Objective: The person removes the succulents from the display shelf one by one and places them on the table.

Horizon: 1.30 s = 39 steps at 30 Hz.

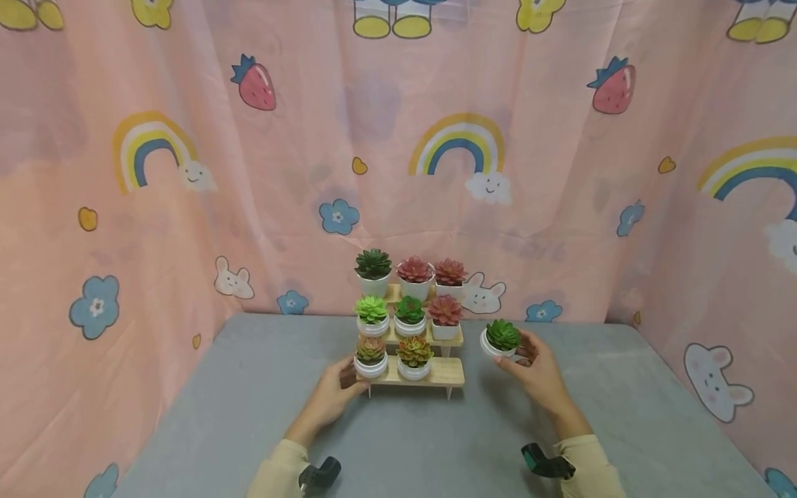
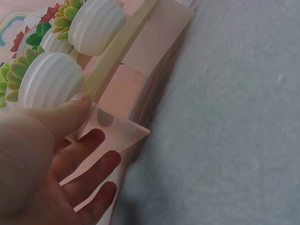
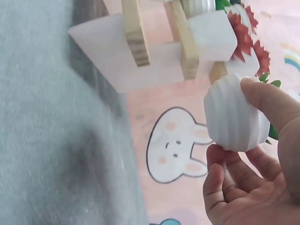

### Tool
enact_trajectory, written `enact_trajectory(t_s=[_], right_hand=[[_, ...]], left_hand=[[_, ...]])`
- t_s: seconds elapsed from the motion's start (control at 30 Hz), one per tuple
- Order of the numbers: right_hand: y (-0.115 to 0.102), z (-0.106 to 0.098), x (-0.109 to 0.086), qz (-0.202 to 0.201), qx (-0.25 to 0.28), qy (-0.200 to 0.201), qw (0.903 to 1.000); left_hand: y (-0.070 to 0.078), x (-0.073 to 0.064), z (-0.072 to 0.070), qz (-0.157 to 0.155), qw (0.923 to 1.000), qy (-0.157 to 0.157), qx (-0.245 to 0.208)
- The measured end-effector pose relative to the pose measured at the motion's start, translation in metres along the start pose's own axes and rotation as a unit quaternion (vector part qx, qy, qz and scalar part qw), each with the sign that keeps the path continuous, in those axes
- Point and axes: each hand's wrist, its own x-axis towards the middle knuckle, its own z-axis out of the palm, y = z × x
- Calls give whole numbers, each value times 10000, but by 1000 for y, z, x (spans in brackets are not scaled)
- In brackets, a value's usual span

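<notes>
A three-step wooden display stand bears several potted artificial succulents. My left hand grips the left end of its lowest step; in the left wrist view the thumb lies on the wooden board and the fingers are by the pale side support. Right of the stand, my right hand holds a green succulent in a white pot above the table. The right wrist view shows thumb and fingers around that ribbed pot. On the lowest step, an orange-green succulent stands beside a brownish one.
The middle step carries a light green succulent, a darker green one and a red one. Behind the grey table hangs a pink patterned curtain. Dark wrist devices sit by both sleeves.
</notes>
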Motion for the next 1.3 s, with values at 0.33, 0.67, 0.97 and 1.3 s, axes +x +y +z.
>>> enact_trajectory(t_s=[0.33, 0.67, 0.97, 1.3], right_hand=[[17, -8, 3, 220, 71, -81, 9997], [41, -3, 5, 1060, 76, 135, 9942], [59, -2, 3, 1288, -306, 175, 9910], [60, -2, 4, 1248, -577, 112, 9904]], left_hand=[[-2, 2, 0, -12, 10000, 58, -80], [0, 2, 0, 33, 9999, 73, -75], [1, -1, 0, -51, 10000, 11, 9], [2, 1, 0, -68, 9999, 97, 6]])
